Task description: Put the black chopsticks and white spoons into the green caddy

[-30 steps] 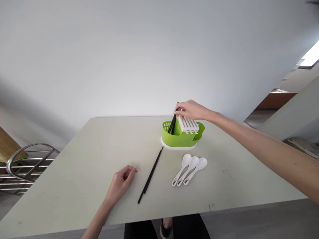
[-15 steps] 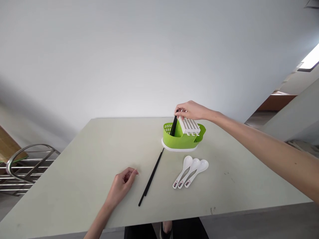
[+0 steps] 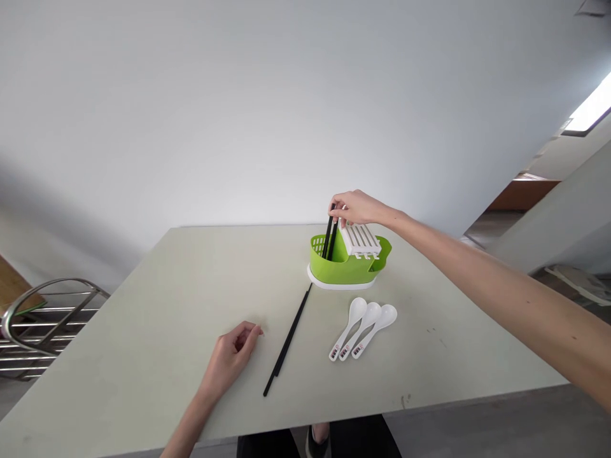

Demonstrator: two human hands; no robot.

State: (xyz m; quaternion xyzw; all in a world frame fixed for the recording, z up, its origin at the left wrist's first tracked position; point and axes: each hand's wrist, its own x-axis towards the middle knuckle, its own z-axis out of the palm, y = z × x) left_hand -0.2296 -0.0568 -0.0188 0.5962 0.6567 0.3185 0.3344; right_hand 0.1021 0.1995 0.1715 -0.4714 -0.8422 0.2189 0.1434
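Note:
At the back of the table, my right hand (image 3: 352, 207) is closed around the upper ends of black chopsticks (image 3: 327, 238). Their lower ends stand inside the left compartment of a green utensil holder (image 3: 337, 271), leaning slightly and a little apart. A white slatted rack (image 3: 361, 240) sits over the holder's middle, just below my right fingers. My left hand (image 3: 233, 352) rests on the table, fingers curled, with nothing visible in them. To its right, more black chopsticks (image 3: 287, 343) lie side by side, slanting away toward the holder.
Three white spoons (image 3: 365, 331) lie fanned out in front of the holder, handles toward me. The pale table (image 3: 143, 356) meets a plain wall (image 3: 238, 114) at its back edge. A metal rack (image 3: 48, 324) stands beyond the table's left edge.
The upright chopsticks have spread apart, so a gap shows between them. My right hand has shifted slightly up and left with them. My left hand has stayed put.

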